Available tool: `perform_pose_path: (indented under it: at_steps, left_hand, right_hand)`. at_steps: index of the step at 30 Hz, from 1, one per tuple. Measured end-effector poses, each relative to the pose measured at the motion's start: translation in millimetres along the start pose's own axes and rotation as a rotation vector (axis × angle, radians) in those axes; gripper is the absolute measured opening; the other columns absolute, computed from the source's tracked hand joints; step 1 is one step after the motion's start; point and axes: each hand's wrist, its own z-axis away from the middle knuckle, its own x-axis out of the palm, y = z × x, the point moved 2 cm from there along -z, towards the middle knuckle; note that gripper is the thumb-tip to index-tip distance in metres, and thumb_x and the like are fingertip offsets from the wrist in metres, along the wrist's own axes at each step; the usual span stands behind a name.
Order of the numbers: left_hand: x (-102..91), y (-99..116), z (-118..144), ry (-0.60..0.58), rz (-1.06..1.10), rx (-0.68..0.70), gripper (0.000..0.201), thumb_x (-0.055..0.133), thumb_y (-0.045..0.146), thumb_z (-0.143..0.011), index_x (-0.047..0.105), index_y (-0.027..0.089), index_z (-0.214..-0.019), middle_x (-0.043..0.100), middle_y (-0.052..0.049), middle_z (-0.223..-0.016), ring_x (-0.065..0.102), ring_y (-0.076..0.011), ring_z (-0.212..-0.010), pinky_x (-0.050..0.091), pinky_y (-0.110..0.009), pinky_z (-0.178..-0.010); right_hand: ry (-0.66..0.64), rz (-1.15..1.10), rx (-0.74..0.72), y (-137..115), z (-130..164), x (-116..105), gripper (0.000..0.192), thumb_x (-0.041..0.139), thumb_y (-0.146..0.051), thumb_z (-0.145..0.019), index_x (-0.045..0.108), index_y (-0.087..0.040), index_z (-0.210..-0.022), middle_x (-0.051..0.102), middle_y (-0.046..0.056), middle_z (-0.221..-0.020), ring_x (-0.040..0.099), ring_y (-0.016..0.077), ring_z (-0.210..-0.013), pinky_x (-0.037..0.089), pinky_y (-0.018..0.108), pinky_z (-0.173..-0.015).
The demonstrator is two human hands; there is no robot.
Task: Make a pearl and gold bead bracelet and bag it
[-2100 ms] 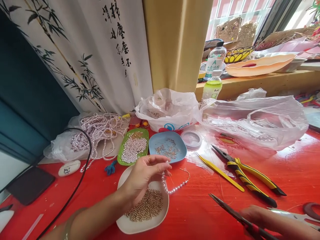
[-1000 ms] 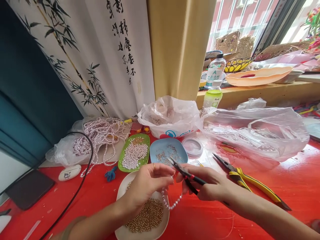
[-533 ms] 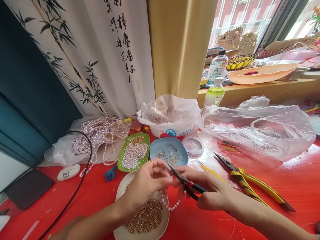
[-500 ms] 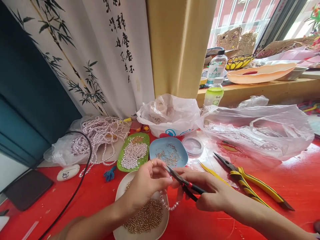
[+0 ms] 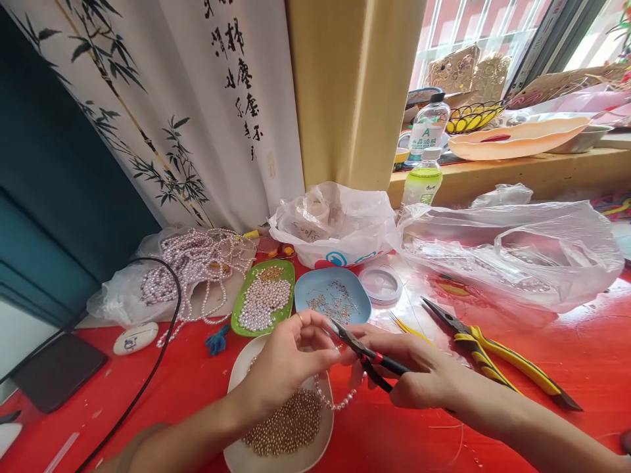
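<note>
My right hand [image 5: 414, 368] is closed around the black handles of small pliers [image 5: 362, 345], whose jaws point up and left toward my left fingertips. My left hand [image 5: 290, 355] is pinched, with thumb and fingers near the end of a pink beaded strand [image 5: 338, 402]. That strand hangs in a loop between both hands; the exact point of grip is hidden by the fingers. Below my left forearm lies a cream tray [image 5: 323, 440] holding gold beads [image 5: 286, 424]. Just beyond the hands are a blue tray [image 5: 362, 312] with small metal pins and a green tray [image 5: 239, 314] with pearl and gold beads.
Yellow-and-black pliers [image 5: 486, 348] lie at right beside yellow tweezers [image 5: 409, 328]. Behind them rests a clear plastic bag [image 5: 582, 256]. A white plastic bag [image 5: 315, 253] stands at the back. Pearl strands [image 5: 197, 253] heap at left, and a black cable [image 5: 175, 295] curves across the table.
The beaded loop and the pliers have shifted slightly, with the loop swinging a little up and right. Both hands stay in nearly the same place.
</note>
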Motion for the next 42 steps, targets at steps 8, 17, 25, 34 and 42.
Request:
perform_pose_path:
  at_steps: [8, 17, 25, 34, 42]
  left_hand:
    - [-0.9, 2, 2, 0.016, -0.016, -0.023, 0.025, 0.063, 0.018, -0.066, 0.055, 0.015, -0.090, 0.058, 0.000, -0.066, 0.052, -0.0117, -0.059, 0.042, -0.024, -0.056]
    - [0.2, 9, 2, 0.019, -0.202, -0.012, 0.015, 0.059, 0.021, -0.070, 0.067, 0.013, -0.081, 0.066, -0.006, -0.080, 0.056, -0.0154, -0.074, 0.041, -0.026, -0.069]
    - [0.4, 2, 0, 0.015, -0.031, -0.078, 0.015, 0.062, 0.025, -0.068, 0.063, 0.012, -0.076, 0.060, -0.001, -0.067, 0.049, -0.0094, -0.057, 0.039, -0.023, -0.057]
    - [5.0, 1, 4, -0.021, 0.183, -0.158, 0.018, 0.067, 0.026, -0.066, 0.063, 0.011, -0.074, 0.061, -0.003, -0.066, 0.051, -0.0086, -0.056, 0.038, -0.020, -0.054]
    - [2.9, 3, 4, 0.015, 0.253, -0.196, 0.021, 0.071, 0.025, -0.063, 0.063, 0.010, -0.076, 0.061, -0.003, -0.068, 0.053, -0.0080, -0.059, 0.039, -0.019, -0.054]
  right_hand:
    - [0.002, 0.119, 0.032, 3, 1, -2, 0.055, 0.044, -0.008, -0.056, 0.060, -0.021, -0.107, 0.058, 0.001, -0.092, 0.048, 0.0192, -0.085, 0.035, 0.026, -0.066]
    - [0.066, 0.040, 0.041, 5, 3, -11, 0.050, 0.046, -0.013, -0.057, 0.060, -0.018, -0.105, 0.059, 0.002, -0.084, 0.047, 0.0181, -0.081, 0.033, 0.027, -0.065]
    - [0.080, 0.059, 0.061, 8, 3, -12, 0.047, 0.046, -0.015, -0.059, 0.061, -0.017, -0.104, 0.059, 0.001, -0.079, 0.044, 0.0152, -0.072, 0.030, 0.024, -0.057]
    - [0.100, 0.051, 0.069, 6, 3, -9, 0.046, 0.045, -0.017, -0.057, 0.061, -0.015, -0.100, 0.058, 0.001, -0.076, 0.044, 0.0145, -0.067, 0.030, 0.024, -0.056]
    - [0.188, 0.100, -0.023, 7, 1, -9, 0.044, 0.044, -0.010, -0.053, 0.063, -0.017, -0.093, 0.059, 0.002, -0.085, 0.052, 0.0187, -0.081, 0.040, 0.029, -0.071]
